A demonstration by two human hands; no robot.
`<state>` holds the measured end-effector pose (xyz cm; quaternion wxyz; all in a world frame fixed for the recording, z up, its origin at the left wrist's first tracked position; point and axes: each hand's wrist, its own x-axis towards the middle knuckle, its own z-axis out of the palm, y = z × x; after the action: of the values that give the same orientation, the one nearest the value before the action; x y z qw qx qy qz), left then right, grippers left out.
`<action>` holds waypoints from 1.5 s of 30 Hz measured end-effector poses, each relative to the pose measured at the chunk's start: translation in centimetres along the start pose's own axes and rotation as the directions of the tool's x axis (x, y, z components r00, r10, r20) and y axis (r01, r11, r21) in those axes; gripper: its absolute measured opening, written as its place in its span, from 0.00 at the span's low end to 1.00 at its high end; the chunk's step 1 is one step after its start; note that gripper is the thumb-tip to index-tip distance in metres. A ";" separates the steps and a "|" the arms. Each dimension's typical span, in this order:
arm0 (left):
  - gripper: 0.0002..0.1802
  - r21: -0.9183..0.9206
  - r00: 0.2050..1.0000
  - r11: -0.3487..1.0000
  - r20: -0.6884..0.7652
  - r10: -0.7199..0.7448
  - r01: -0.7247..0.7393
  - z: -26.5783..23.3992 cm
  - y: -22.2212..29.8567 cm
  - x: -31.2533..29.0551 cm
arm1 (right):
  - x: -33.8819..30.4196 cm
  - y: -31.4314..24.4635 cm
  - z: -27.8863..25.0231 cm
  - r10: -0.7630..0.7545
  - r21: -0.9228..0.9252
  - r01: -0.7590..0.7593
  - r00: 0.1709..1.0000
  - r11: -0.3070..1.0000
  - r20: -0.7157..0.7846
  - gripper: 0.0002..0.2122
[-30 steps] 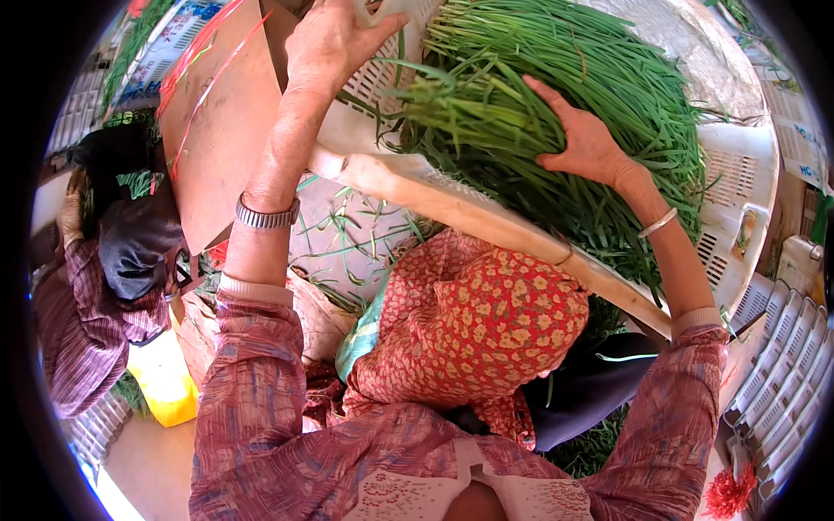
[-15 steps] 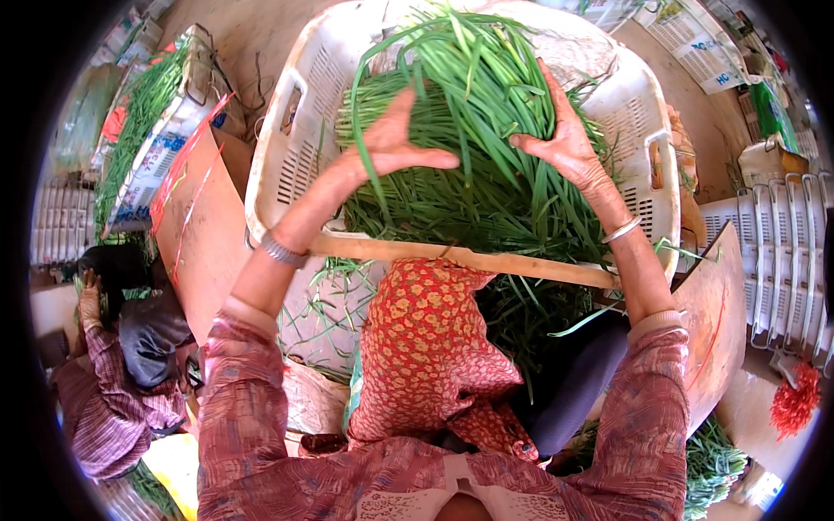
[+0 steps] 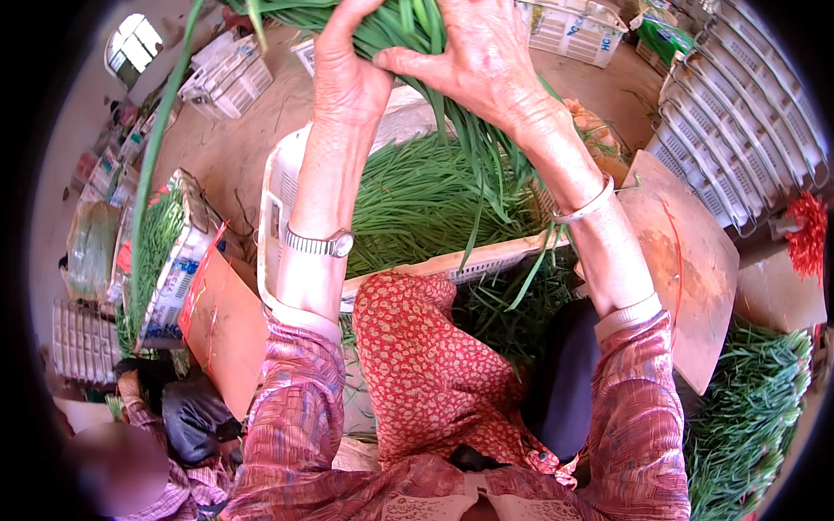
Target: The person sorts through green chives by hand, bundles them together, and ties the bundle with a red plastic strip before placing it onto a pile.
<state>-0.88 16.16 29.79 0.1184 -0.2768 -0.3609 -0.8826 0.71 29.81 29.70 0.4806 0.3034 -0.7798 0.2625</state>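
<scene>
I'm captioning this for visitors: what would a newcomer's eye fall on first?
Probably the bunch of long, flat green leaves, held up at top centre in the bare left hand and bare right hand. Below, a white slotted plastic basket holds a heap of similar green leaves. At lower centre, a red cloth with a pale flower pattern stands out.

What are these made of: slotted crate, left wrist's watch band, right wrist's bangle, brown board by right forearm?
Crate: probably moulded plastic; off-white, slotted walls, rounded rim.
Watch band: likely metal; silvery, with crosswise links.
Bangle: perhaps polished metal; pale, smooth, bright, but plastic isn't ruled out.
Brown board: wood-based sheet or stiff card; flat, stained, can't tell which.
</scene>
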 end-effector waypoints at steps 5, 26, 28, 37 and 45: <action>0.22 -0.281 0.983 0.950 -0.089 -0.164 0.133 2.4 -0.1 -0.7 | -3.0 -1.8 -8.1 0.158 -0.058 -0.149 0.971 0.987 0.181 0.53; 0.52 -0.241 0.553 0.507 0.192 -0.811 0.828 1.8 -15.0 -39.1 | -36.3 -12.7 -18.8 0.727 -0.373 -0.744 0.214 0.554 0.653 0.52; 0.45 -0.180 0.505 0.478 0.167 -0.847 0.860 3.3 -14.5 -38.5 | -36.6 -13.9 -18.0 0.748 -0.422 -0.666 0.323 0.615 0.580 0.46; 0.24 0.316 0.510 0.455 -0.116 -0.852 0.832 4.8 -6.1 -24.8 | -27.0 -12.5 -18.8 0.567 -0.044 -0.703 0.533 0.709 0.628 0.39; 0.29 0.639 0.336 0.247 -0.018 -0.942 0.728 5.6 2.4 -17.7 | -19.5 0.7 -26.8 0.620 0.119 -0.622 0.782 0.774 0.063 0.45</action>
<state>16.84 18.60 24.30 -0.3796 -0.1489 -0.6995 -0.5869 22.90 53.37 22.56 0.3380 0.0633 -0.8217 0.4544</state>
